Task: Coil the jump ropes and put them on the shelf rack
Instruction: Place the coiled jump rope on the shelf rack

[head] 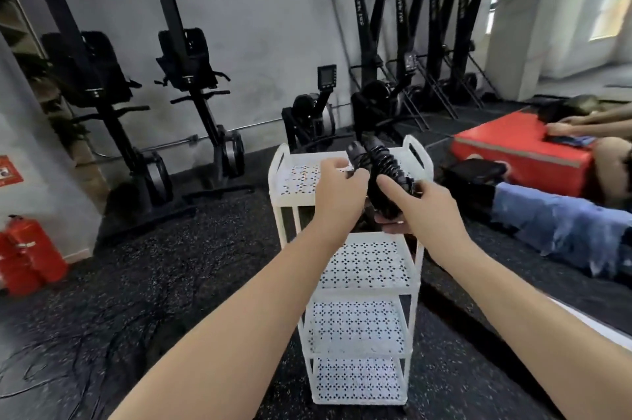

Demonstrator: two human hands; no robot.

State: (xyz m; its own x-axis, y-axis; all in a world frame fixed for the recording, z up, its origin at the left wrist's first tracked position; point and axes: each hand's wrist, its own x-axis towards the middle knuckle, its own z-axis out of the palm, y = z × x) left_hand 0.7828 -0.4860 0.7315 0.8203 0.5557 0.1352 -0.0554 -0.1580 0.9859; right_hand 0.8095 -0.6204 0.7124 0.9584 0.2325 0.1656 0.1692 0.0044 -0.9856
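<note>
One black jump rope [383,170], wound into a tight coil around its handles, was held above the top tier of the white perforated four-tier shelf rack [362,269]; the right hand [424,207] gripped the coil's near end from below, index finger extended along it; the left hand [337,192] pinched a strand at the coil's left side. Two red fire extinguishers [29,253] stood at the near left; one red padded box [523,149] lay far right, where another person's denim-clad leg [561,224] stretched across the dark speckled floor [171,265].

Jump rope [383,176] partly behind hands [337,194]
</note>
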